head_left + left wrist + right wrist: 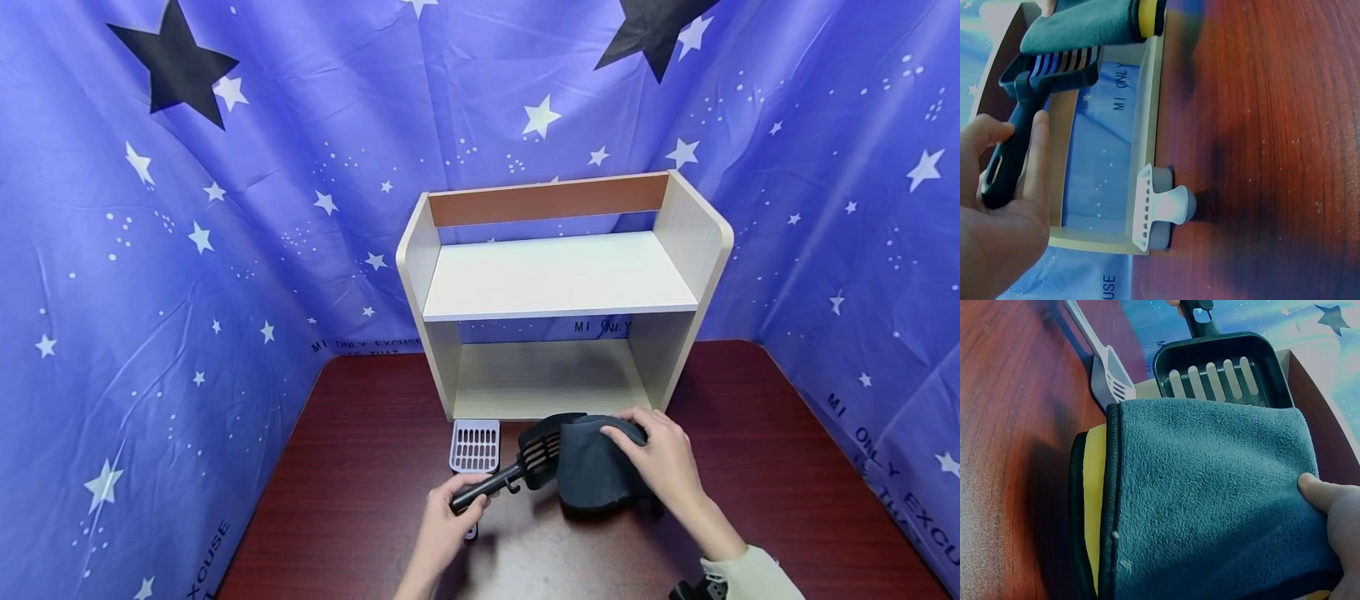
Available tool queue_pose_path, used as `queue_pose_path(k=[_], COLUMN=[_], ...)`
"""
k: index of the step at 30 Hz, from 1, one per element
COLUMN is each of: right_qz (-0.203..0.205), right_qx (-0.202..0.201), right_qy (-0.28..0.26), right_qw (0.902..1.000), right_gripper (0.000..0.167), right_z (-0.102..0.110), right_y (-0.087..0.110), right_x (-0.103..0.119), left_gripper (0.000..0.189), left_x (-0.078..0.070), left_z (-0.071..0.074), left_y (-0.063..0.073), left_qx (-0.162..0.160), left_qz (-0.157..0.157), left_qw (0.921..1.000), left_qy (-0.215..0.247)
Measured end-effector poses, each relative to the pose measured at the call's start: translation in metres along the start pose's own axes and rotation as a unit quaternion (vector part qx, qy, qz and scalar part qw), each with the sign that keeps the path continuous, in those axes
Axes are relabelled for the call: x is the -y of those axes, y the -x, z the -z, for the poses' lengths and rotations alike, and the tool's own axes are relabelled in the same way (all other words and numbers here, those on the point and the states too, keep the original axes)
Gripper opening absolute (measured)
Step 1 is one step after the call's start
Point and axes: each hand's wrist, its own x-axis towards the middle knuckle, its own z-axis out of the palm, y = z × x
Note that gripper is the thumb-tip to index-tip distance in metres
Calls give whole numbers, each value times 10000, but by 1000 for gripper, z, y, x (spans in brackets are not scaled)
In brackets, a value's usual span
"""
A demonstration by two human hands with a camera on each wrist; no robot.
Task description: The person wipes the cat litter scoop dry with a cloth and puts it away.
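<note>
One black slotted scoop [1024, 94], left grip [441, 518] curled round it, teal yellow-lined cloth [596, 465], right grip [663, 460] pinching it

"How's the light?"
"Bright in the head view; glare pales the near table [558, 562]."
"Shadows?"
"Soft, beneath the cloth [600, 467] and beside the left hand [441, 523]."
"And the wrist views?"
"Dimmer, bluer, slightly grainy. In the left one, the pale scoop [1169, 206] nearly washes out, with a dark shadow beside it."
</note>
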Motion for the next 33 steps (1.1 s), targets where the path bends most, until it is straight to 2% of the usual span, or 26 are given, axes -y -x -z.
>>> queue_pose_path(k=[3, 7, 14, 18, 22, 26, 29, 33], right_qz=[69, 140, -262, -421, -482, -376, -273, -117], right_qx=[109, 236, 215, 226, 237, 228, 231, 289], right_qy=[-107, -245, -229, -223, -271, -420, -575, -880], right_qw=[9999, 9993, 9992, 9986, 9982, 9982, 9977, 9956], right_gripper=[19, 17, 13, 13, 15, 17, 18, 20], right_z=[0, 2, 14, 20, 23, 23, 22, 21], right_y=[0, 0, -4, -7, -10, -13, -17, -23], right_x=[0, -3, -13, -17, -19, -17, -11, -1], left_gripper=[21, 24, 28, 29, 27, 24, 24, 25], left_x=[1, 4, 9, 8, 5, 4, 5, 5], left_z=[0, 3, 18, 28, 32, 32, 31, 30], left_y=[0, 0, -1, 0, -1, -1, -2, -4], left_qx=[-224, -341, -344, -163, 15, 280, 487, 635], left_qz=[42, 53, -112, -321, -302, -425, -536, -502], left_qw=[9997, 9991, 9972, 9972, 9988, 9987, 9974, 9967], left_qy=[40, 232, 658, 653, 395, 33, 0, -52])
